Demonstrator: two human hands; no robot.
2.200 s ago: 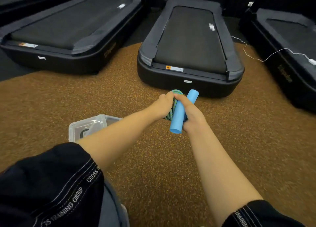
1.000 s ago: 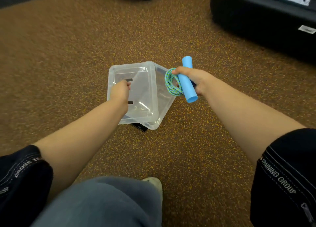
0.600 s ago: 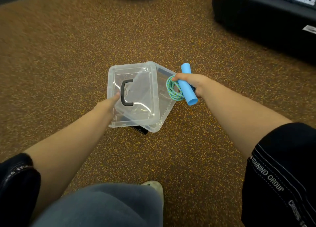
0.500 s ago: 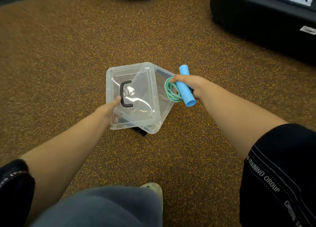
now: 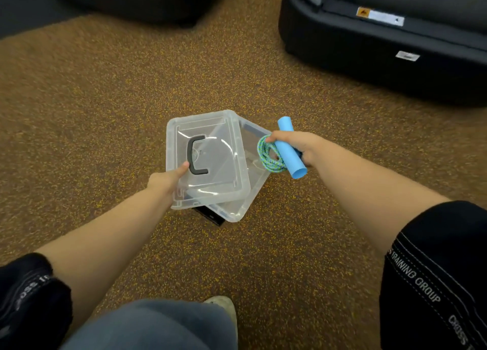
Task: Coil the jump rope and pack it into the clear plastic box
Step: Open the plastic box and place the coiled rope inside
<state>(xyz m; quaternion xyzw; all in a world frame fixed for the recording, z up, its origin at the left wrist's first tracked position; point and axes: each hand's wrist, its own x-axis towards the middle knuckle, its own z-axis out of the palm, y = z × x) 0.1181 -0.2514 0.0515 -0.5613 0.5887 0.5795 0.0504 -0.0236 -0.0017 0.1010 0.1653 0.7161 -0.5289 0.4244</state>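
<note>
The right hand has its grip clenched around the coiled jump rope and its blue handle, at 3 o'clock of the clear plastic box on the floor. The left hand grasps the lid at its near edge, tilted over the box.

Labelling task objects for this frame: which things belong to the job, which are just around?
Job: coiled green-blue jump rope with light-blue foam handles, clear plastic box, clear lid with black handle.
Around: black treadmills, speckled brown floor.
</note>
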